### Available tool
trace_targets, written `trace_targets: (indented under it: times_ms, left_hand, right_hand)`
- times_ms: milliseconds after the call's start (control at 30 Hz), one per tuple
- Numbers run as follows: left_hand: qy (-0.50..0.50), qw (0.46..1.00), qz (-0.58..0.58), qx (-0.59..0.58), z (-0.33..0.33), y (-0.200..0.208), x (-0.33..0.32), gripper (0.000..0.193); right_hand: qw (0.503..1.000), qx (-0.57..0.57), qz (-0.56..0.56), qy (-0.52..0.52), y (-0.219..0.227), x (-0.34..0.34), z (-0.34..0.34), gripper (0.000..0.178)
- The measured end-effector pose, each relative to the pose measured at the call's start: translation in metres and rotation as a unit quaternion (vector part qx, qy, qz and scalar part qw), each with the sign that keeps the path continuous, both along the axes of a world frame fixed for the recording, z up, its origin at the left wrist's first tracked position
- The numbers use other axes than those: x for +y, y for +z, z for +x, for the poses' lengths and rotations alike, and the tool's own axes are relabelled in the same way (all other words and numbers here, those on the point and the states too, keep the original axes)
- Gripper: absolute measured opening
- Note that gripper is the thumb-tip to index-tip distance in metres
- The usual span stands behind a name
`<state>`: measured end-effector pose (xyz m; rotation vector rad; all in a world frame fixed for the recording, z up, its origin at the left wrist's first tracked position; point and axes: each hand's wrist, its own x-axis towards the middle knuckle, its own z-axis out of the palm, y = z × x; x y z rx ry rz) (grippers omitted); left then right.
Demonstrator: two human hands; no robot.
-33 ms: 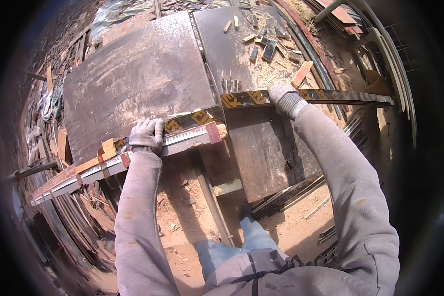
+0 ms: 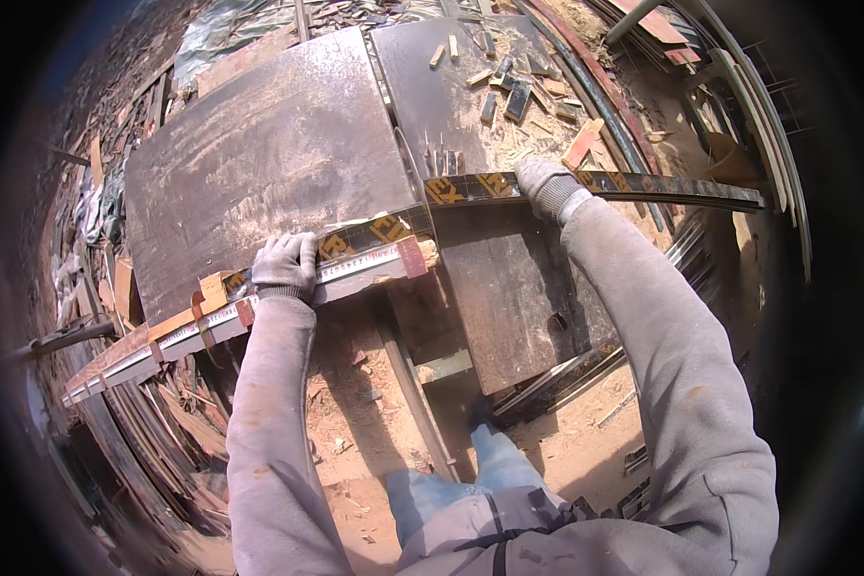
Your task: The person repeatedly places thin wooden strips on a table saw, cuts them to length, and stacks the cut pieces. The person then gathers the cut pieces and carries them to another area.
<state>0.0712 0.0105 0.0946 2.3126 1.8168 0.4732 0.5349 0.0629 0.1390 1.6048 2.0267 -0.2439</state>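
A long, narrow strip of dark plywood (image 2: 475, 187) with yellow markings lies across the worktable, slanting from lower left to upper right. My gloved left hand (image 2: 286, 264) is closed over its left part, beside a rail with a measuring rule (image 2: 360, 265) along the near edge. Further right, my gloved right hand (image 2: 545, 187) grips the strip, fingers over its far side. A light wooden block (image 2: 213, 290) sits against the rail, left of my left hand. The strip's right end reaches out past the table. My palms and the undersides of my fingers are hidden.
Dark table panels (image 2: 259, 144) dusted with sawdust meet at a narrow slot (image 2: 386, 91). Small wood offcuts (image 2: 517, 100) litter the far right panel. Pipes and boards (image 2: 754, 134) stand at the right. Stacked strips (image 2: 149, 437) lie at lower left, above sawdust-covered ground (image 2: 346, 418).
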Motion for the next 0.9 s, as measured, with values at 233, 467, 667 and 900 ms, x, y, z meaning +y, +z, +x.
trace_targets:
  times_ms: [233,467,667,900]
  left_hand:
    - [-0.065,0.997,0.026,-0.02,-0.017,-0.062,0.021,0.026]
    - [-0.073,0.982,-0.138,0.106,-0.033,-0.08,0.036,0.053]
    - [-0.231,0.923,-0.303,-0.045,0.009,-0.01,-0.033,0.051]
    - [-0.162,0.704,-0.629,-0.288,0.001,-0.042,-0.164,0.045]
  right_hand:
    - [0.996,0.054,0.067,0.03,-0.028,-0.07,0.009,0.03]
    - [0.978,0.148,0.141,0.029,-0.082,-0.03,-0.029,0.019]
    - [0.967,0.18,0.125,0.132,-0.087,-0.044,-0.02,0.028]
    - [0.936,0.187,0.121,0.273,-0.119,-0.071,-0.05,0.023]
